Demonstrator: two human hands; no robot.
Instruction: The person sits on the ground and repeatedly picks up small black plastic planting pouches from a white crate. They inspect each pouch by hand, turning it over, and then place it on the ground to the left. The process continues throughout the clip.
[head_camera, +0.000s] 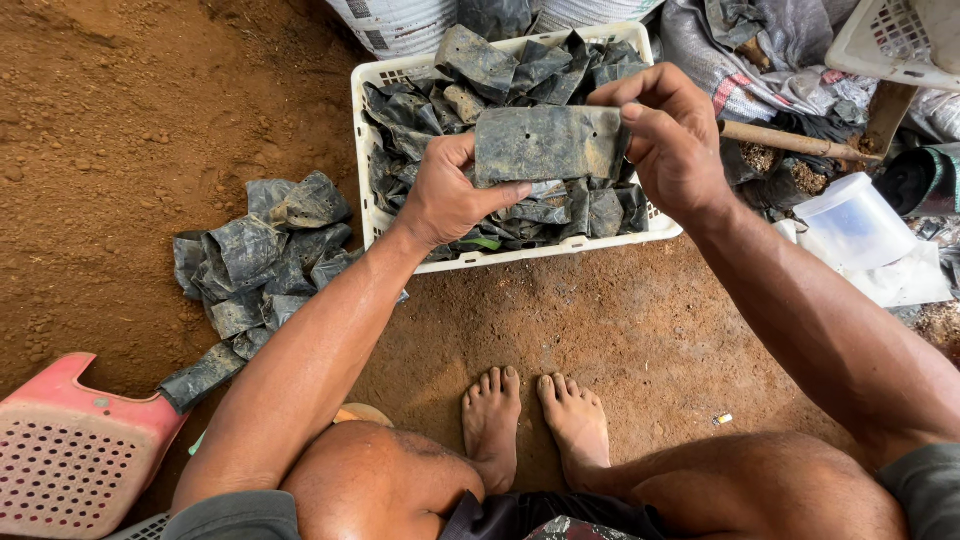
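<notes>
I hold a flat, dusty black plastic nursery bag (548, 143) with small punched holes, stretched between both hands above a white plastic crate (362, 130). My left hand (447, 195) grips its left end, thumb underneath. At the bag's upper right corner my right hand (672, 140) pinches it with fingers and thumb. The crate is packed with many more crumpled black bags (520, 65).
A loose heap of black bags (255, 270) lies on the red-brown dirt floor at left. A pink perforated plastic seat (70, 450) sits bottom left. At right are a clear plastic tub (855, 220), a wooden stick (790, 140), sacks and another white crate (895, 40). My bare feet (535, 420) rest below.
</notes>
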